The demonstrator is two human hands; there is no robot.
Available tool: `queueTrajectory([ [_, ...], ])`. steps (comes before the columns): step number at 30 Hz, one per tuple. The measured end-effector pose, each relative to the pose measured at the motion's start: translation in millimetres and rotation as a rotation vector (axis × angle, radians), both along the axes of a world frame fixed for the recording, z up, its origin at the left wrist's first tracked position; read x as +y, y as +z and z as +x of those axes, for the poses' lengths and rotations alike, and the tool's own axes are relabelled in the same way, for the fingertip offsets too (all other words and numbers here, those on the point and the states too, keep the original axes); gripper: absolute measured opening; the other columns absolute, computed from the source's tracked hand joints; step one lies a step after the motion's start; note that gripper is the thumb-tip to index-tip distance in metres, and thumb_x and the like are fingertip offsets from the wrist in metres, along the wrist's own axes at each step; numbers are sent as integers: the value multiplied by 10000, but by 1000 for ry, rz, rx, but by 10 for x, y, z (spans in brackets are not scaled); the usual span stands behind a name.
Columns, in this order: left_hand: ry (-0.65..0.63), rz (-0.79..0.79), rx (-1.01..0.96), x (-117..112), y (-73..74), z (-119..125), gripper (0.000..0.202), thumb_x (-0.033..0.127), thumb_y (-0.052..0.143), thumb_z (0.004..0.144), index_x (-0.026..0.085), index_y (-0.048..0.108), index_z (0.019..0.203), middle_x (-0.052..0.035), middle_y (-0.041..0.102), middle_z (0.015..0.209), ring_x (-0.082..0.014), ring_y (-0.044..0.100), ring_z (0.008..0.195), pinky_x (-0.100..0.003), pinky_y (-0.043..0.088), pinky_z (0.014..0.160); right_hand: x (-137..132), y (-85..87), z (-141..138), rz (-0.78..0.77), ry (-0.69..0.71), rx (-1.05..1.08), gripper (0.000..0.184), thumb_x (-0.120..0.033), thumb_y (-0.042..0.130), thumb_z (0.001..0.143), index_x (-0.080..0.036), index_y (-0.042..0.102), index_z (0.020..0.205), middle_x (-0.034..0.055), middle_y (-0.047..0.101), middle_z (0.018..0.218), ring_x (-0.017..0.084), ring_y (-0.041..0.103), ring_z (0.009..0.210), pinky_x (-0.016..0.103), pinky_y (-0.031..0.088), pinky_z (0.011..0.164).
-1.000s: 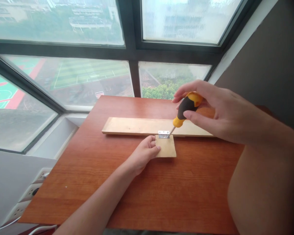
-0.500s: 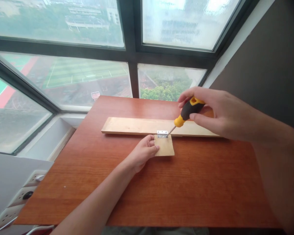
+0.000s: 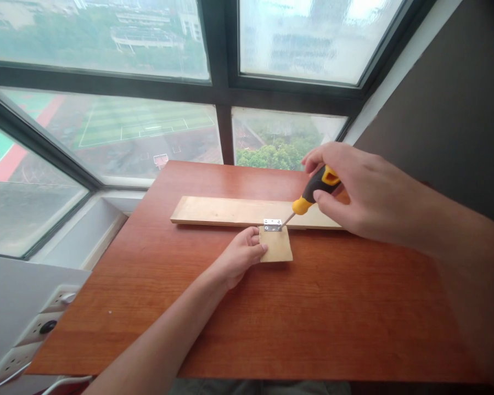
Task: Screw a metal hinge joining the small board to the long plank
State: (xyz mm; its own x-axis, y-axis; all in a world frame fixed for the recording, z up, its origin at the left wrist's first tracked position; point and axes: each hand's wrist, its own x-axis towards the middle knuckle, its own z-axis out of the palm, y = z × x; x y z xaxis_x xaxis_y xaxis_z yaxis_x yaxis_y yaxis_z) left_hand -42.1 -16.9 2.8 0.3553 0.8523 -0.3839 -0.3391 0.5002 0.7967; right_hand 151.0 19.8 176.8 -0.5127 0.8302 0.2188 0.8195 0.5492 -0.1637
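screwdriver (image 3: 313, 188) in right fingers (image 3: 328, 203), at hinge (image 3: 272, 225)

yellow-and-black screwdriver (image 3: 315, 184) partly hidden by bare right hand (image 3: 352, 189), tip at silver metal hinge (image 3: 272, 224) too small to tell, long pale wooden board (image 3: 220, 210) covered at right end

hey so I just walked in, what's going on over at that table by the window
A person is working with a screwdriver at the table. Their right hand holds it tilted, its tip at the right end of a hinge. Their left hand grips the left edge of a small board under the hinge. A long board lies just behind; whether the hinge is fixed to it, I can't tell.
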Motion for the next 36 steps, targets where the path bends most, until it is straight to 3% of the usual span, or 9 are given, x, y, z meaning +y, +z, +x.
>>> queueTrajectory([
  [3, 6, 10, -3, 0, 4, 8, 377, 211, 778, 677, 152, 553, 973, -35, 656, 831, -152, 643, 784, -256, 469, 719, -26, 24, -33, -71, 118, 33, 255, -304, 531, 854, -230, 559, 1096, 53, 680, 1008, 211, 613, 794, 332, 438, 645],
  [9, -7, 4, 15, -5, 23, 1, 350, 216, 765, 695, 148, 547, 961, -53, 673, 861, -133, 629, 739, -243, 461, 696, -31, -32, -42, 173, -111, -127, 345, -553, 469, 888, -231, 589, 918, 30, 608, 633, 191, 524, 520, 304, 299, 503],
  [13, -4, 6, 9, -4, 12, 1, 367, 228, 776, 688, 150, 548, 966, -60, 674, 873, -147, 638, 762, -250, 464, 702, -84, -22, -8, 20, 7, -16, 248, -358, 484, 883, -232, 540, 1090, 72, 672, 1019, 191, 596, 661, 329, 417, 573],
  [15, 1, 13, 7, -4, 5, 4, 371, 230, 777, 689, 148, 550, 971, -59, 673, 875, -153, 642, 778, -253, 467, 709, -107, -30, 1, -13, 72, 26, 392, -283, 493, 865, -228, 475, 1252, 88, 639, 1165, 214, 625, 777, 346, 462, 646],
  [18, 2, 22, 6, -3, 4, 6, 368, 228, 774, 690, 147, 554, 974, -53, 671, 860, -155, 643, 778, -257, 469, 714, -124, -68, -6, 57, 70, -20, 503, -343, 507, 890, -234, 406, 1370, 91, 662, 1126, 242, 638, 789, 355, 461, 634],
  [23, -2, 22, 15, -1, 7, 3, 359, 224, 765, 696, 151, 560, 982, -60, 683, 877, -145, 639, 750, -251, 464, 703, -151, -91, -31, 278, -133, -161, 428, -583, 489, 876, -234, 590, 1103, 94, 691, 831, 254, 614, 633, 321, 364, 509],
  [29, 3, 22, 21, -3, 7, 4, 348, 225, 760, 705, 151, 554, 974, -64, 681, 887, -133, 630, 731, -256, 469, 712, -195, -66, 1, 28, 52, 26, 552, -259, 493, 855, -213, 375, 1392, 116, 545, 1346, 268, 647, 907, 376, 487, 660],
  [32, 10, 24, 7, -5, 11, 8, 348, 220, 763, 701, 152, 550, 968, -61, 681, 890, -132, 633, 744, -247, 468, 711, -183, -108, -11, -6, 125, 90, 547, -257, 499, 875, -215, 373, 1406, 95, 608, 1265, 270, 635, 980, 377, 497, 719],
  [36, 11, 19, 0, -6, 13, 12, 340, 213, 765, 696, 153, 556, 957, -56, 684, 873, -131, 636, 737, -240, 468, 703, -148, -155, -46, 211, -59, -39, 385, -450, 511, 896, -221, 561, 1201, 99, 684, 1006, 290, 650, 819, 371, 447, 616],
])
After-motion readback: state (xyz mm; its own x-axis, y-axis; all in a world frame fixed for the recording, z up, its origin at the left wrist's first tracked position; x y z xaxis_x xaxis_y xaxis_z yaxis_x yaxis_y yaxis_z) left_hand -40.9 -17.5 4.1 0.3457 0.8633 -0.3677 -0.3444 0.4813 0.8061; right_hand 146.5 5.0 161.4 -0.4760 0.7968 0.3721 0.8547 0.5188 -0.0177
